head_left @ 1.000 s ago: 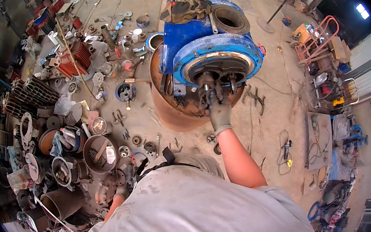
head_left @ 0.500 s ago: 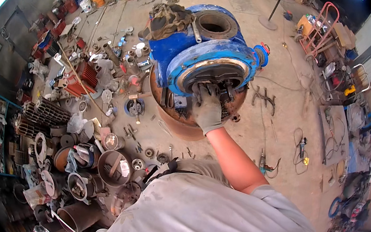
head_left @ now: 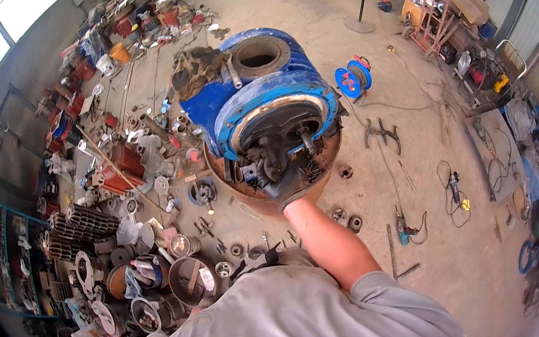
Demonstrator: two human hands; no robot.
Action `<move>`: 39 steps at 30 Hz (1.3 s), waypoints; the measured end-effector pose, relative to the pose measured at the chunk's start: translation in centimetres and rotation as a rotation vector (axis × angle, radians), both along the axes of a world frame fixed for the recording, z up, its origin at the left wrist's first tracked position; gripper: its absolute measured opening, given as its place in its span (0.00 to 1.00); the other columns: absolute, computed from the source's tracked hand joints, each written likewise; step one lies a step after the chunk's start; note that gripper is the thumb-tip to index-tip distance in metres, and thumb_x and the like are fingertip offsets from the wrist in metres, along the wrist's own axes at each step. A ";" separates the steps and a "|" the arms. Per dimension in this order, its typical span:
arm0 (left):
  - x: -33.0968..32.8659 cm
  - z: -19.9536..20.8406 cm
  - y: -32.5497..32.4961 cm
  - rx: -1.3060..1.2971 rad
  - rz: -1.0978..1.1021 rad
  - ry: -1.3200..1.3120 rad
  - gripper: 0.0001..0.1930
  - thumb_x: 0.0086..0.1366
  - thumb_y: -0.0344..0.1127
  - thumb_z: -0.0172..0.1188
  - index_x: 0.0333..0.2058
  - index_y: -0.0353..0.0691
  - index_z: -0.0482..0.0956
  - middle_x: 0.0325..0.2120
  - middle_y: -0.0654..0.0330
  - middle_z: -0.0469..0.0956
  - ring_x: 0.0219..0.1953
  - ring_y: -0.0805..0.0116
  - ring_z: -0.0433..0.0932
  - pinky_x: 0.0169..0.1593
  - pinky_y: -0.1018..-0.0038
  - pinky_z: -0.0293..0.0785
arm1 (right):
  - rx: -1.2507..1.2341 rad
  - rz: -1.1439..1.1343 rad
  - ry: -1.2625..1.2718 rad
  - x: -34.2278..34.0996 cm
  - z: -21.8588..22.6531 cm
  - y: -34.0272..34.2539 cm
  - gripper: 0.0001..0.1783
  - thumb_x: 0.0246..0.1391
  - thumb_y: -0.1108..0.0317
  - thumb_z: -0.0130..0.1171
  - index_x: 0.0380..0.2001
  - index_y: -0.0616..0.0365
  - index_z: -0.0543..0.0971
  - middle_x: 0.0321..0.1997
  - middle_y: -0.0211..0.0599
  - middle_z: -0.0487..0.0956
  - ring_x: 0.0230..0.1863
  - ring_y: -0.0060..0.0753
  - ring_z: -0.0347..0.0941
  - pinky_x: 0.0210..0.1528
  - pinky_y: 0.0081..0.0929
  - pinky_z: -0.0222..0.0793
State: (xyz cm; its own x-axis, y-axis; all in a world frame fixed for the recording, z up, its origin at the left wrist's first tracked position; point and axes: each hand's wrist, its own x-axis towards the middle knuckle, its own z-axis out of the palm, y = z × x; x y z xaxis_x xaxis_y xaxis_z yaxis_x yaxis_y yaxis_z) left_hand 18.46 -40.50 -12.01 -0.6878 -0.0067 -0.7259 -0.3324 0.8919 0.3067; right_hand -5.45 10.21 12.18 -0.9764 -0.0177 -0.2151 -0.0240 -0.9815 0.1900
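Note:
My right hand (head_left: 286, 183), in a grey, dirt-darkened work glove, is low over the near part of a rusty round drum (head_left: 239, 197). Its fingers point left among dark metal parts on the drum top; shadow and grime hide what they grip, if anything. Just beyond it, a large blue pump-like casing (head_left: 202, 116) rests on the drum, its round front opening towards me. A metal shaft end (head_left: 306, 139) juts from the dark interior. On top lie a camouflage cloth (head_left: 197, 72) and a metal hand tool (head_left: 233, 74). My left hand is out of view.
A blue and red cable reel (head_left: 354, 80) stands right of the casing. Beside it on the floor lie a jaw puller (head_left: 383, 137), a corded drill (head_left: 404, 229) and a grinder (head_left: 455, 188). Pots, finned metal housings (head_left: 82, 231) and loose parts crowd the left.
My right hand has drawn back from the casing's opening and down to the drum's near side. My view has shifted, so the casing sits further left and the whole cable reel shows.

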 end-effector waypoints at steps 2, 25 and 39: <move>-0.8 0.8 0.1 0.004 0.020 0.002 0.19 0.70 0.49 0.56 0.50 0.42 0.81 0.39 0.46 0.86 0.40 0.44 0.85 0.43 0.48 0.79 | -0.242 0.095 0.140 -0.9 -0.8 -0.7 0.27 0.72 0.44 0.44 0.51 0.55 0.82 0.47 0.37 0.84 0.42 0.36 0.81 0.43 0.36 0.83; 14.8 -3.1 2.8 -0.107 0.063 -0.127 0.21 0.70 0.50 0.57 0.51 0.40 0.83 0.39 0.50 0.87 0.40 0.49 0.86 0.43 0.51 0.80 | 2.183 0.139 -0.036 2.2 3.5 14.1 0.29 0.73 0.50 0.51 0.59 0.66 0.74 0.51 0.50 0.85 0.50 0.54 0.82 0.51 0.49 0.79; 4.7 -4.5 1.7 0.370 0.866 -0.170 0.20 0.74 0.49 0.52 0.43 0.40 0.85 0.33 0.60 0.87 0.31 0.67 0.85 0.37 0.64 0.80 | 1.290 -0.040 -0.148 -2.5 1.2 12.5 0.38 0.56 0.49 0.69 0.62 0.66 0.76 0.54 0.60 0.84 0.57 0.59 0.79 0.59 0.41 0.75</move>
State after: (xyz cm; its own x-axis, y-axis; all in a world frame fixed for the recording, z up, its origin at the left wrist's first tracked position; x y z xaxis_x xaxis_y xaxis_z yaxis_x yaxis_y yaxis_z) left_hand 23.11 -38.78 -16.56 -0.4371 -0.2138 -0.8736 -0.8972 0.1716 0.4069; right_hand -7.91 22.75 13.36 -0.9370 0.3104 -0.1603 0.0032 -0.4513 -0.8923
